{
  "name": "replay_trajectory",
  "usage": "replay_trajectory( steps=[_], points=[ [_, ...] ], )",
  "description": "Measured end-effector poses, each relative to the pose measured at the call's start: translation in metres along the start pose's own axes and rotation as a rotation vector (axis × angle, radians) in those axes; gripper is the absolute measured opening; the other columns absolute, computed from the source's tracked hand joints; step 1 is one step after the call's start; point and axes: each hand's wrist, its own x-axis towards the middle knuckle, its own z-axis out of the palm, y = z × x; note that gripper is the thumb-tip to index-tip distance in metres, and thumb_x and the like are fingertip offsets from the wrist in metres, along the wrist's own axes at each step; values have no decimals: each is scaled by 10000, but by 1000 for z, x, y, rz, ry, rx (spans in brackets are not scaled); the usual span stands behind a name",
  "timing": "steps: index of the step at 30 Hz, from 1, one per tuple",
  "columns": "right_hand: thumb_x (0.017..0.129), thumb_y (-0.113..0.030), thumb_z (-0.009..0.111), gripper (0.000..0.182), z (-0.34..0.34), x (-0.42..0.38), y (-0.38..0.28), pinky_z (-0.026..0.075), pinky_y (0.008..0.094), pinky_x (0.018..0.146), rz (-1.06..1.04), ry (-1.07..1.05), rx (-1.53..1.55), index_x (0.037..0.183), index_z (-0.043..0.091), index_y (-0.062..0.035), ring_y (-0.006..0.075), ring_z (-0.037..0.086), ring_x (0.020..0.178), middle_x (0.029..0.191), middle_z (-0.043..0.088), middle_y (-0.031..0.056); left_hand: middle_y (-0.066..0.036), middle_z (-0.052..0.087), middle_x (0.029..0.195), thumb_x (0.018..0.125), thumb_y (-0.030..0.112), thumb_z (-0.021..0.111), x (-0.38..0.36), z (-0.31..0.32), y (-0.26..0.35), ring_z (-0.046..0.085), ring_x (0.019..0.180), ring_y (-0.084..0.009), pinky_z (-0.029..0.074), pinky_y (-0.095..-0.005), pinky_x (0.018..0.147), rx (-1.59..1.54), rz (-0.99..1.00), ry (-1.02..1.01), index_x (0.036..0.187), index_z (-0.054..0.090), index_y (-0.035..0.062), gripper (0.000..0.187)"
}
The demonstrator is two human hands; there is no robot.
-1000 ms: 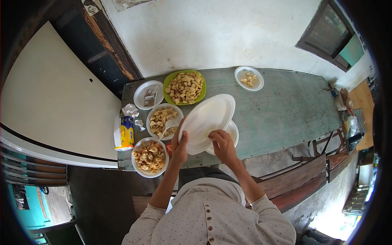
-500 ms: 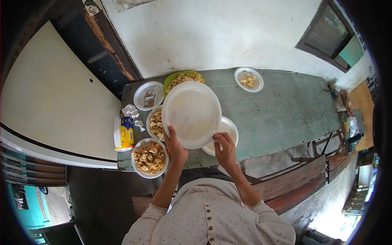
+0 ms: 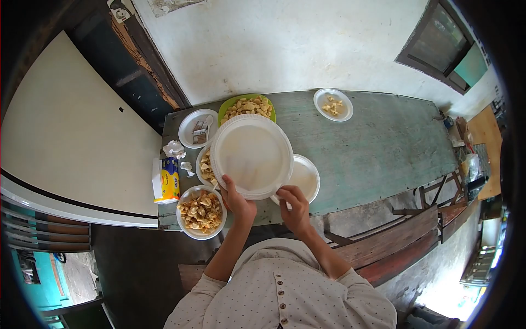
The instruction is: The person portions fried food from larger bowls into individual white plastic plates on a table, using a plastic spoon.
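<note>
A white round plate [image 3: 252,156] is held up over the table's front left part, its broad face toward me. My left hand [image 3: 239,205] grips its lower left edge, the thumb lying on the face. At the lower right rim, my right hand [image 3: 295,209] has its fingers curled and pinched against the edge. Behind my right hand, another white plate [image 3: 304,178] lies on the table, partly covered. The held plate hides part of a bowl of pale folded pieces [image 3: 206,167] and overlaps the front of a green plate [image 3: 224,107] piled with similar pieces.
A bowl of browner pieces [image 3: 201,214] stands at the front left beside a yellow-and-blue tissue pack [image 3: 169,181]. Behind are crumpled tissue [image 3: 174,149] and a white plate with a spoon and packet [image 3: 188,130]. A small plate [image 3: 342,112] with several pieces sits far back.
The held plate has shifted slightly left and down. My right hand has moved a little left along with its rim, fingers more curled. The green plate shows more.
</note>
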Motion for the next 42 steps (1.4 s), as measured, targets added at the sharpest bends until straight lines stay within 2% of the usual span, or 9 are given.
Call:
replay_trajectory(
  steps=[6, 16, 23, 28, 31, 33, 34, 37, 42],
  points=[
    [669, 111, 545, 243, -2, 5, -1, 469, 354, 666, 98, 89, -17, 874, 587, -11, 299, 568, 818, 898, 566, 137, -119, 371, 1285, 879, 353, 479, -1, 3, 1, 398, 1167, -265, 353, -408, 964, -34, -4, 78, 1314, 245, 79, 564],
    [624, 113, 578, 252, 8, 3, -22, 443, 346, 660, -167, -32, -56, 823, 607, -39, 264, 564, 755, 851, 579, 96, -118, 354, 1293, 901, 307, 447, 7, -27, -15, 398, 1165, -266, 385, -413, 940, -193, -127, 39, 1314, 236, 92, 511],
    [617, 111, 579, 228, -2, 0, -6, 451, 332, 608, -31, 235, -155, 788, 608, -38, 254, 569, 709, 846, 577, 95, -117, 348, 1301, 886, 293, 483, 3, -21, -5, 386, 1178, -262, 366, -414, 967, -113, -40, 125, 1321, 216, 100, 546],
    [570, 124, 583, 272, 4, -28, -59, 442, 311, 639, -208, -34, -12, 792, 608, -31, 257, 555, 717, 847, 563, 99, -127, 335, 1312, 874, 327, 499, 2, -12, -1, 394, 1173, -261, 363, -406, 971, -68, 21, 185, 1325, 204, 99, 584],
    [592, 127, 592, 258, 0, -30, -81, 437, 293, 683, -152, -99, 87, 805, 598, -18, 240, 556, 746, 856, 561, 96, -133, 329, 1317, 878, 330, 493, 0, -10, 1, 399, 1170, -259, 363, -399, 971, -14, -3, 237, 1326, 199, 98, 584],
    [642, 115, 592, 225, -7, -27, -101, 430, 270, 711, 259, -192, 507, 827, 597, -13, 213, 561, 773, 852, 561, 93, -132, 330, 1316, 882, 333, 484, 2, -14, -3, 399, 1169, -258, 363, -395, 969, -19, 15, 213, 1325, 201, 90, 579],
    [642, 115, 592, 225, -8, -27, -98, 430, 270, 711, 257, -198, 509, 827, 597, -13, 213, 561, 773, 852, 561, 93, -132, 330, 1316, 882, 333, 484, 4, -19, -6, 399, 1169, -258, 363, -395, 969, -21, 20, 218, 1325, 201, 90, 579],
    [675, 101, 586, 209, -16, -17, -76, 455, 268, 670, 267, -175, 498, 856, 587, -2, 220, 579, 785, 906, 566, 96, -126, 334, 1314, 886, 333, 476, 8, -26, -10, 399, 1170, -253, 366, -393, 963, -59, -20, 175, 1322, 217, 91, 562],
    [648, 97, 591, 235, -16, 10, -31, 429, 309, 688, -136, -58, -84, 846, 612, -28, 231, 551, 779, 844, 567, 84, -104, 360, 1293, 893, 322, 465, -1, -17, -4, 401, 1165, -243, 369, -387, 955, -69, -72, 31, 1322, 236, 108, 532]
  ],
)
